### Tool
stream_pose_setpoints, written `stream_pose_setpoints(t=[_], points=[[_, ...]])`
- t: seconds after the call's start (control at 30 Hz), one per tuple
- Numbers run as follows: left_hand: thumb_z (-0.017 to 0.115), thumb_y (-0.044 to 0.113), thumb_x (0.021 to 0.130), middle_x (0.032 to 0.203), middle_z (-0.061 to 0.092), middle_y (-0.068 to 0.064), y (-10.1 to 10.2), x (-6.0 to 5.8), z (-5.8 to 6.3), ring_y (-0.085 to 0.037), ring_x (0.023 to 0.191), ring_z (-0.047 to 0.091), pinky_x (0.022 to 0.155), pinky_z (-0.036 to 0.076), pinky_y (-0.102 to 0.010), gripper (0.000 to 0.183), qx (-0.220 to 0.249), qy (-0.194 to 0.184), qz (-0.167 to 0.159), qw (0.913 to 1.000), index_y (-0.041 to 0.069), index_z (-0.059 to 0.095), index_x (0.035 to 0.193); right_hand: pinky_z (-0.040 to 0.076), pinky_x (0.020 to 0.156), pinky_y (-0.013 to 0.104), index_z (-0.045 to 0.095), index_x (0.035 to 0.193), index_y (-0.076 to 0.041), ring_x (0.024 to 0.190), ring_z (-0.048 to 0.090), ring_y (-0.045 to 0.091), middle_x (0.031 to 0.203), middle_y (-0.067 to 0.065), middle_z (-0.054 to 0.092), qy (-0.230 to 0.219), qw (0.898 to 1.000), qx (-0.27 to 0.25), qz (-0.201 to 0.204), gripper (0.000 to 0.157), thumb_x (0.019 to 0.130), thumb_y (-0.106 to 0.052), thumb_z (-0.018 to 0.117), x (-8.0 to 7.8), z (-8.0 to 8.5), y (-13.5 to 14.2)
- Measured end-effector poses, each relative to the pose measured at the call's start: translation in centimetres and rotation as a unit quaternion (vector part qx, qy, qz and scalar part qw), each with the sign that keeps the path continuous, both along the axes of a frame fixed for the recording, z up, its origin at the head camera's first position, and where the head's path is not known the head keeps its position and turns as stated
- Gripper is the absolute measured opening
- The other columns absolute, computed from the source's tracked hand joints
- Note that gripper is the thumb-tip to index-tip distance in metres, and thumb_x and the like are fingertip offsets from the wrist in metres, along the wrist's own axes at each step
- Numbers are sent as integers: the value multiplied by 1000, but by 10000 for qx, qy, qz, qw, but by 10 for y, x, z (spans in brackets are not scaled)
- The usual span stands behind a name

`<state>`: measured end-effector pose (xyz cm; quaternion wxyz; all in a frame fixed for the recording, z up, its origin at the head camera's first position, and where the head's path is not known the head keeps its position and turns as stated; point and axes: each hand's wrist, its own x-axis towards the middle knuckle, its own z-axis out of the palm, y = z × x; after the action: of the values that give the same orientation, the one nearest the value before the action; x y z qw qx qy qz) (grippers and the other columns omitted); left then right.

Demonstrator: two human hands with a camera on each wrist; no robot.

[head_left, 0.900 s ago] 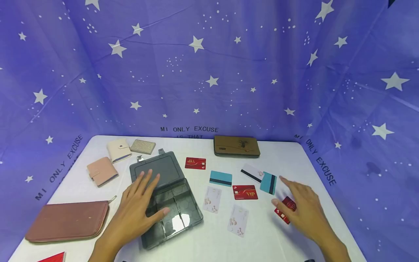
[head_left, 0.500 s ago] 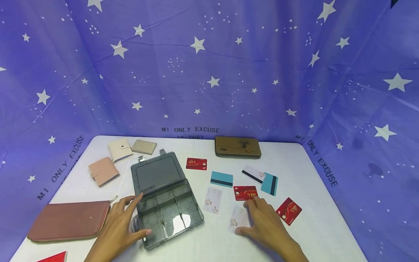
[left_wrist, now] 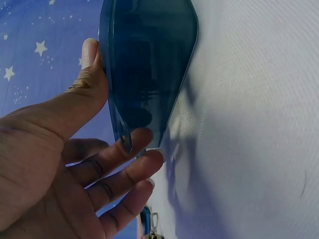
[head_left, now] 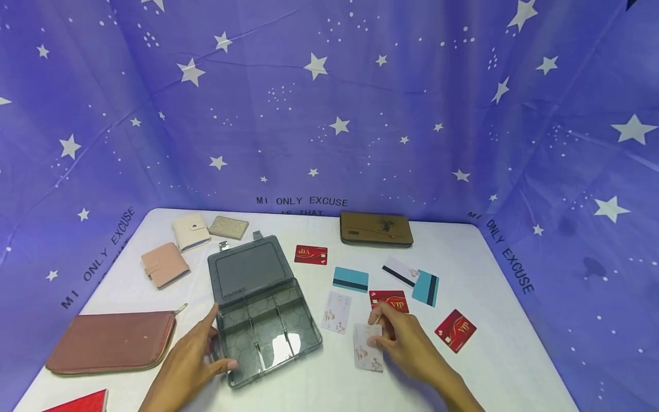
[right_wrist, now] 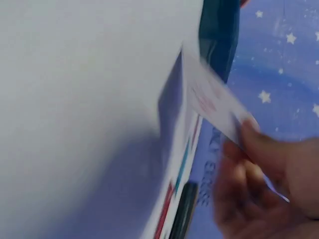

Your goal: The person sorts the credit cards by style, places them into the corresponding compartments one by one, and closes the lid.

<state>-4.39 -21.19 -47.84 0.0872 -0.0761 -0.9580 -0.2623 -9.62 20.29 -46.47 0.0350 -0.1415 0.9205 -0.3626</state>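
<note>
My right hand (head_left: 407, 343) pinches a white VIP card (head_left: 366, 357) with a floral print between thumb and fingers. In the right wrist view the card (right_wrist: 212, 97) is tilted up off the table. At the left side of a see-through grey compartment box (head_left: 278, 366), my left hand (head_left: 187, 357) holds its edge, thumb near the front left corner. The box's lid (head_left: 252, 266) is laid back. In the left wrist view the thumb lies along the box wall (left_wrist: 149, 64) and the fingertips touch its latch end.
Around the right hand lie red VIP cards (head_left: 455, 331), blue cards (head_left: 351, 278) and another white card (head_left: 337, 312). A brown wallet (head_left: 376, 229) is at the back. On the left are a long reddish-brown wallet (head_left: 110, 341), a pink card holder (head_left: 166, 265) and a cream one (head_left: 190, 232).
My right hand has moved left from the red card at the right to the white card and lifted it. My left hand has come down from over the box to its left side.
</note>
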Motion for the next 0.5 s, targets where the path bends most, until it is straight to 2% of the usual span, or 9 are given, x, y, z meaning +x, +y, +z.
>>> stream_pose_setpoints(t=[0.13,0.27,0.4,0.5], points=[[91,41,62,99,67,2,1,2,1,-1,76,48,68,46,-28,109,53,-22,83,9999,4,40,151,46,58,20,65,99,-29,65,53,7,77,-11,58,486,9950,-848,-199,28,82,-12,80,-3,10,-22],[88,45,64,103,68,0,0,3,3,0,74,46,66,45,-28,106,54,-139,116,9998,6,41,151,51,56,24,68,101,-28,62,58,12,80,-10,67,377,9890,-1429,-60,24,87,-10,75,-8,21,-53],[86,50,65,105,68,0,-1,3,5,0,73,46,65,43,-27,107,29,-304,171,9994,8,41,152,53,60,23,69,102,-26,65,61,9,82,-12,70,685,9870,-1443,158,20,89,-12,74,-15,22,-83],[86,50,65,106,68,0,0,3,4,0,73,47,65,44,-27,107,41,-399,207,9990,9,40,152,52,62,20,69,100,-23,67,60,2,81,-12,70,1213,9866,-1012,397,15,89,-15,74,-22,18,-100]])
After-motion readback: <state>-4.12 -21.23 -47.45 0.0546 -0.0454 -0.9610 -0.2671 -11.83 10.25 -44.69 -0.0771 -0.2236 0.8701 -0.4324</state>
